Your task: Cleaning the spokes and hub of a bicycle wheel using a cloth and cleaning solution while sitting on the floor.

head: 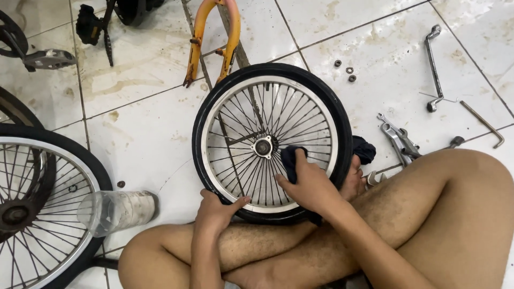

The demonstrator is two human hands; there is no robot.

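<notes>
Down on the white tiled floor (144, 139) lies one small bike wheel with a black tyre and shiny metal spokes (272, 142), flat on its side, right in front of the person's crossed bare legs. The left hand (217, 210) grips the near edge of the tyre, with the fingers curled over the rubber and the thumb on the silver rim. The right hand (310, 184) is closed around one dark blue cloth (292, 160) and presses it on the spokes, just beside the hub in the middle. Another bit of dark cloth (365, 149) pokes out past the tyre on the right; it may be the same rag, but I cannot tell.

One bigger spoked wheel (43, 203) lies at the left, and part of one more tyre shows behind it. One see-through plastic cup with a grey bottom (116, 210) lies tipped over between the two wheels. One orange metal bike fork (213, 37) rests at the top, its two legs touching the small wheel's far edge. Three little round nuts (345, 70) sit close together on the tiles. One long silver wrench (433, 69) lies to the right, well apart from the wheel. One bent thin metal key (483, 124) lies near it. One silver brake part (399, 142) sits just by the person's knee. One black pedal (90, 24) is at the top left.
</notes>
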